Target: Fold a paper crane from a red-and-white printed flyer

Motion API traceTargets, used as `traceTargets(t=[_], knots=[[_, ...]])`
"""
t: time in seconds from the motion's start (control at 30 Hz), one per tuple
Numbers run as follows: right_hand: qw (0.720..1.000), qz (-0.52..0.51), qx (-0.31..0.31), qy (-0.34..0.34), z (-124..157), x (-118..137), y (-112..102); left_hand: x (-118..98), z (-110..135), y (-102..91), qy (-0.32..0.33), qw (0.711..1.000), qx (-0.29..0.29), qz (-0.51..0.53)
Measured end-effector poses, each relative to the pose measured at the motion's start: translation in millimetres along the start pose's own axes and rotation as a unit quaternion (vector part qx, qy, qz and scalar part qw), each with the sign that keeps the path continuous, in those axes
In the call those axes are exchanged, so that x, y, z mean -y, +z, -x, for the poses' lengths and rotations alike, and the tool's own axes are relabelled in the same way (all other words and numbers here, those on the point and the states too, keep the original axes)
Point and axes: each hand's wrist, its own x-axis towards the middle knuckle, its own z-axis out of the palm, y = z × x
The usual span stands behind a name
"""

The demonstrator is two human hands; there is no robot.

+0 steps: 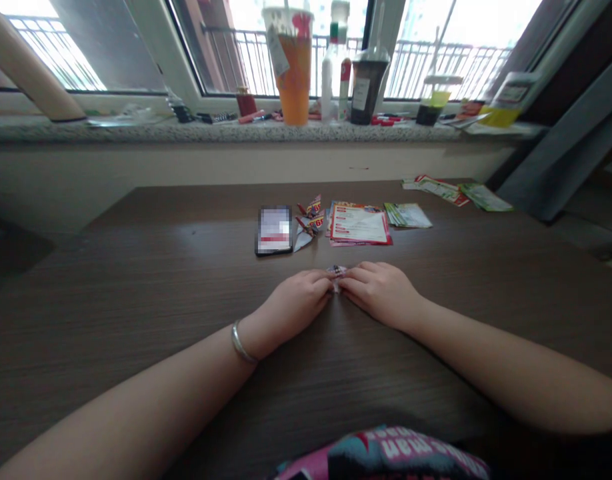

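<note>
Both hands meet over a small piece of printed paper (337,271) on the dark wooden table (196,300). My left hand (302,297), with a silver bangle (242,343) at the wrist, presses its fingers together on the paper's left side. From the other side, my right hand (379,291) has its fingers closed on the right part. Most of the paper is hidden under the fingers. Just beyond are folded paper shapes (310,223) with red, black and yellow print, beside a phone (274,231) whose screen is blurred.
A stack of red-bordered printed sheets (361,223) lies behind my hands, with green-printed papers (409,215) to its right. More leaflets (443,190) lie at the back right. Along the granite windowsill (211,132) stand an orange drink cup (295,80), a dark drink cup (367,90) and bottles.
</note>
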Motion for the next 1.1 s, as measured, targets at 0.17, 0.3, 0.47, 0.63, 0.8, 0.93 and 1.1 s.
traceTargets(t=[0.17,0.3,0.47,0.63,0.8,0.93,1.1], knots=[[0.999,-0.033,-0.023,-0.032,-2.4,-3.1,6.7,4.6,0.1,1.1,-0.023,1.0,-0.013,0.014],[0.999,-0.037,-0.018,-0.032,-3.4,-3.7,8.4,4.6,-0.6,1.1,-0.014,1.0,-0.014,-0.001],[0.998,-0.047,-0.014,-0.026,-3.7,-3.3,8.1,3.1,-0.5,-0.2,-0.011,0.999,-0.005,-0.04],[0.998,-0.064,-0.017,-0.011,-3.8,-3.6,8.3,3.0,-0.8,-1.4,-0.007,0.999,0.0,-0.053],[0.997,-0.077,-0.025,-0.002,-3.7,-1.4,7.9,0.8,-1.4,-3.7,-0.001,0.998,0.007,-0.069],[0.996,-0.091,-0.021,-0.001,-4.0,0.9,5.9,-0.8,-1.5,-3.9,0.005,0.999,0.015,-0.052],[0.995,-0.095,-0.019,0.0,-4.1,-0.2,6.5,-0.3,-1.3,-3.0,0.01,0.998,0.013,-0.054]])
